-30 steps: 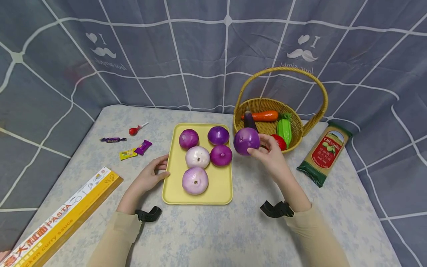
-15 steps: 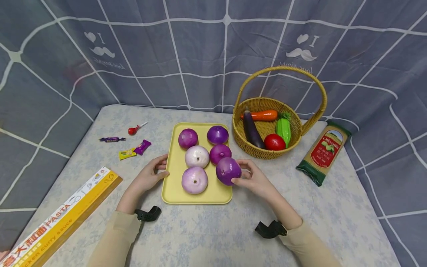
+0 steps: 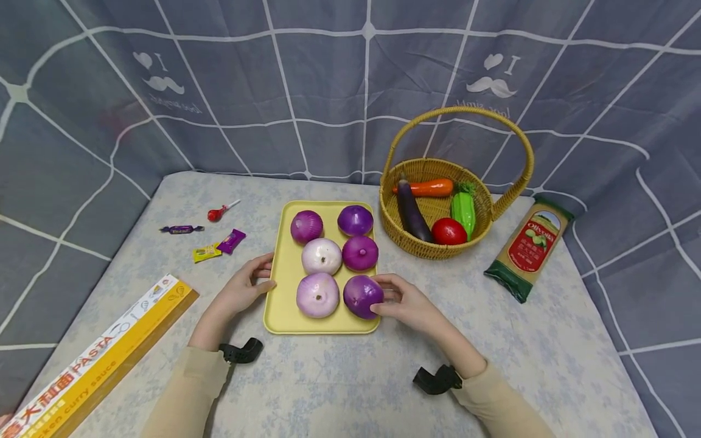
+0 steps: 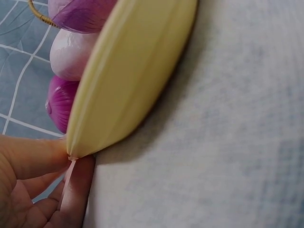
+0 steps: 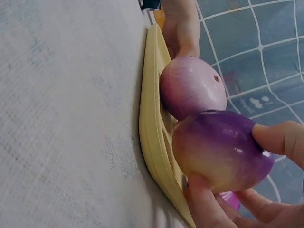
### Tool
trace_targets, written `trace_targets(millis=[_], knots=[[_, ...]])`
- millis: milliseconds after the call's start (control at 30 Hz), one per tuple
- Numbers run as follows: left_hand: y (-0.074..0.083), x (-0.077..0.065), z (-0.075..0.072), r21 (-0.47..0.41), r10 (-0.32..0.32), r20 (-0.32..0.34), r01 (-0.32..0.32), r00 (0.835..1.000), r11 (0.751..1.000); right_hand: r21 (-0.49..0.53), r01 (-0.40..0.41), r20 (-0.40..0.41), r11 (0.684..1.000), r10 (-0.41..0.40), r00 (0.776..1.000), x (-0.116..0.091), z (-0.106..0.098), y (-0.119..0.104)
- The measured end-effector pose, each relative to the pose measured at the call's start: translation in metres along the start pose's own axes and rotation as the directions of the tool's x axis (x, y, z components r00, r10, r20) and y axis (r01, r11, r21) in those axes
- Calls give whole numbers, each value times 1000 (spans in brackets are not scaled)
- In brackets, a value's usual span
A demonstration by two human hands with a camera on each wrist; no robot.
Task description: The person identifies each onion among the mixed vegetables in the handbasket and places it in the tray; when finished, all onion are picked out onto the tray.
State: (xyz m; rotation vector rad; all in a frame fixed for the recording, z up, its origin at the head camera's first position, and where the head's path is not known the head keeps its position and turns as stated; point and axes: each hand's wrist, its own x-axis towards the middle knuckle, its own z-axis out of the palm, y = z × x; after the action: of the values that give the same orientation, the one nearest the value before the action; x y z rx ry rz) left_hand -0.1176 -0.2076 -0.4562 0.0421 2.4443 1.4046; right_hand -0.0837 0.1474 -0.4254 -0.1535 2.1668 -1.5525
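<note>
My right hand (image 3: 408, 302) holds a glossy purple onion (image 3: 361, 297) between thumb and fingers at the lower right of a yellow tray (image 3: 284, 304). In the right wrist view this onion (image 5: 223, 147) sits beside a pale lilac onion (image 5: 194, 88); whether its underside touches the tray is hidden by fingers. My left hand (image 3: 246, 286) pinches the tray's left rim, thumb against the edge and fingers beside and below it, as the left wrist view shows. Other onions on the tray include a white onion (image 3: 321, 257) and darker purple ones behind.
Behind right stands a wicker basket (image 3: 402, 240) holding an eggplant (image 3: 412, 213), carrot (image 3: 432, 188), tomato (image 3: 449, 232) and green vegetable (image 3: 463, 213). A pasta bag (image 3: 530, 246) lies far right. Left are a pasta box (image 3: 104, 359), a lollipop (image 3: 216, 213) and wrapped candies (image 3: 232, 241).
My right hand has carried the purple onion from in front of the basket leftward and nearer, down to the tray's lower right. The left hand has stayed at the tray's left rim.
</note>
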Motion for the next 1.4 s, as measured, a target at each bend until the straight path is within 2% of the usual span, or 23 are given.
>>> trace_targets(millis=[267,467,633,1167,1400], knots=[[-1,0,0,-6,-9,4,9,1000,1000,-72,63,-13,995,-64,998,5,6,1],[-2,0,-1,8,-12,-2,12,1000,1000,-127,49,-30,991,-54,998,6,7,-2],[0,0,-2,5,-9,-1,9,1000,1000,-128,62,-55,990,-69,996,8,9,0],[-3,1,0,10,35,-17,-35,999,999,-93,-25,-140,995,12,990,5,6,0],[-4,2,2,15,30,-19,-29,999,999,-76,-21,-148,997,10,989,5,5,3]])
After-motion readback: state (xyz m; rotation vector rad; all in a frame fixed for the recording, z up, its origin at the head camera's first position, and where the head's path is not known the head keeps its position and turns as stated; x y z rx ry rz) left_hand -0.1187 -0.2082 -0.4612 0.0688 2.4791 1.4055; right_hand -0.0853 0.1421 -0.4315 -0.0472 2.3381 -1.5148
